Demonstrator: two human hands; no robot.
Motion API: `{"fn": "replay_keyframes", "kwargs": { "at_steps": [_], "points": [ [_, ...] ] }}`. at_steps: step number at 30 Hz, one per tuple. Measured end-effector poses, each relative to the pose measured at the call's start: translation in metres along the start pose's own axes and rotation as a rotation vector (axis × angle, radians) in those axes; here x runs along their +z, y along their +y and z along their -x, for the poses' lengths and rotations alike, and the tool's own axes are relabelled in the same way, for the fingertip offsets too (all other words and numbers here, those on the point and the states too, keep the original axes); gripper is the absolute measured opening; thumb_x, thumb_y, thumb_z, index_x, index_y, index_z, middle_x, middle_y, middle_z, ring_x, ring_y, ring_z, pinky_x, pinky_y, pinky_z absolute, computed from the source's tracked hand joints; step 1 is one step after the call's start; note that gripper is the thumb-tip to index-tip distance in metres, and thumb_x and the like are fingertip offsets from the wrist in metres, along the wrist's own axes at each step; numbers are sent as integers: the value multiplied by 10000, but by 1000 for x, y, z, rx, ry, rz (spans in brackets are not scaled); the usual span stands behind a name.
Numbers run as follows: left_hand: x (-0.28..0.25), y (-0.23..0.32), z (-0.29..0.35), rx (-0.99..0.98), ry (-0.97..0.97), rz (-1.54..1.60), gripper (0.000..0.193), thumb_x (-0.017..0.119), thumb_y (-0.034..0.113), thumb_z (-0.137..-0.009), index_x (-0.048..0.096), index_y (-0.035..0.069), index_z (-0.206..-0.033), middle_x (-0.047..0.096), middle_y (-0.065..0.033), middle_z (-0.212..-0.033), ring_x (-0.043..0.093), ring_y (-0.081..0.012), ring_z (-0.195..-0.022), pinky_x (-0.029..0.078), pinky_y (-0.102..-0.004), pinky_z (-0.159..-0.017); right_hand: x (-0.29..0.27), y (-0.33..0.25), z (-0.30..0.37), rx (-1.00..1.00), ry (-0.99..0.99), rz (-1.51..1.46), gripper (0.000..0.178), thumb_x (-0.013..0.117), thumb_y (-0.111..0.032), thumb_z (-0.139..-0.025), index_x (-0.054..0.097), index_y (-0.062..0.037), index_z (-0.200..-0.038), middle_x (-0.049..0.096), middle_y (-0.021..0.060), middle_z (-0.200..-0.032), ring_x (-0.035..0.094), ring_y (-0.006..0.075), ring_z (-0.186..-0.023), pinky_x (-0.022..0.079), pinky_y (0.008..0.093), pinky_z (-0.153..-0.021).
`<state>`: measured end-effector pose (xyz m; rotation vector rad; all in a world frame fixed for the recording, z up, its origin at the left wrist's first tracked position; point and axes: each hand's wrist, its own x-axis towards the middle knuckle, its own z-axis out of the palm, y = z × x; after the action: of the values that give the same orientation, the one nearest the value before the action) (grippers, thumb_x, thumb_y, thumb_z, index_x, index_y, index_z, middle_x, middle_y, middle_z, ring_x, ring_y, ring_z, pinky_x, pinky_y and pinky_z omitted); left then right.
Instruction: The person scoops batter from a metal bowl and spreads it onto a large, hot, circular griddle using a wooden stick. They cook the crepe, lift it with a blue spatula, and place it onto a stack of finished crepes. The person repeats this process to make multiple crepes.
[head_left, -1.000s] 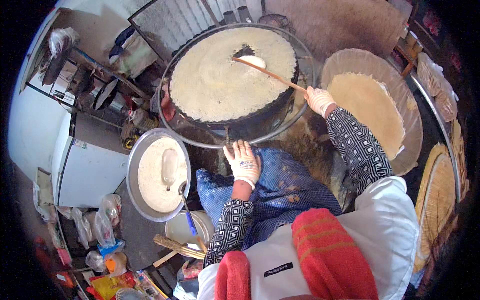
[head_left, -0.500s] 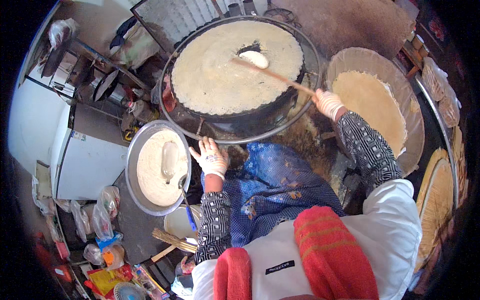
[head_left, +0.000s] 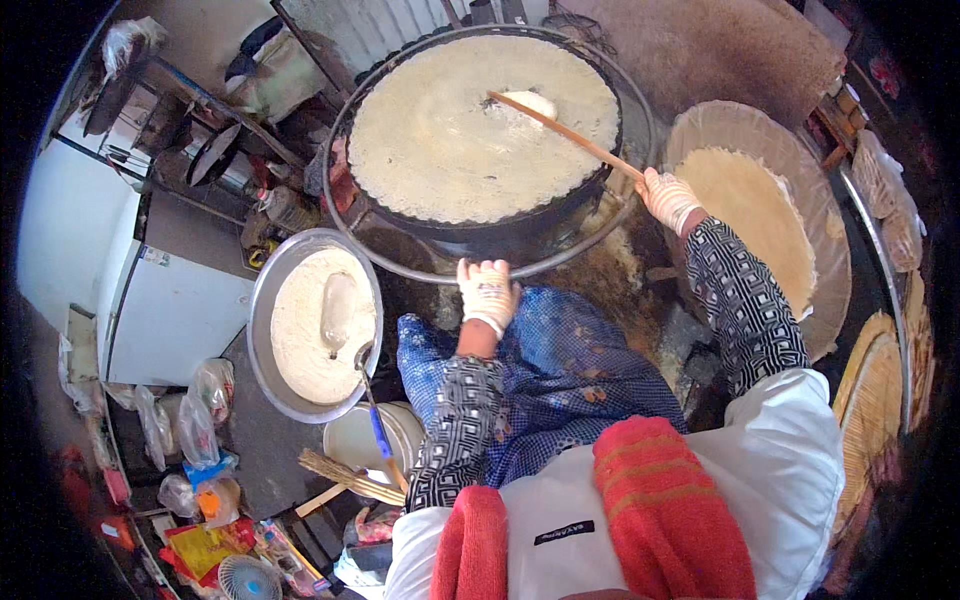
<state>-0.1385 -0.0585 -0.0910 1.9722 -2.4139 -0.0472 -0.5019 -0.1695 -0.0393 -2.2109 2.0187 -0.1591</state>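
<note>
Right hand (head_left: 668, 200) clasps stick (head_left: 580, 144); left hand (head_left: 487, 295) bent at ring (head_left: 428, 277) by pan's (head_left: 470, 230) near edge, cannot tell if gripping. Probably spreading batter (head_left: 430, 130); next needs even sweep.

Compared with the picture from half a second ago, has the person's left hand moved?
Yes. The left hand has moved to the right, away from the metal bowl: the gap between them is now clearly wider.

Striped gloves (head_left: 672, 201), maze-patterned sleeves (head_left: 742, 300), a white top (head_left: 765, 460) and red scarf (head_left: 670, 490) are worn.
</note>
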Motion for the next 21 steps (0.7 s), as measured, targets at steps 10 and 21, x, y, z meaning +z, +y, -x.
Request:
{"fn": "replay_keyframes", "kwargs": {
  "at_steps": [10, 21],
  "points": [
    [-5, -102, -4, -31, -55, -205, 189, 673, 268, -734, 746, 188, -890, 725, -80, -931, 635, -269, -1048, 350, -465, -1056, 15, 57, 9, 1, -12, 140, 322, 518, -373, -984, 592, -59, -989, 688, 237, -888, 662, 433, -851, 519, 531, -736],
    [-3, -210, -41, -89, -274, -477, 197, 604, 249, -778, 768, 209, -881, 705, -50, -1013, 591, -250, -1127, 224, -454, -1166, 32, -21, -22, 51, -262, -590, 672, 424, -644, -959, 669, -24, -870, 597, 42, -661, 638, 191, -645, 507, 359, -582]
  ]
}}
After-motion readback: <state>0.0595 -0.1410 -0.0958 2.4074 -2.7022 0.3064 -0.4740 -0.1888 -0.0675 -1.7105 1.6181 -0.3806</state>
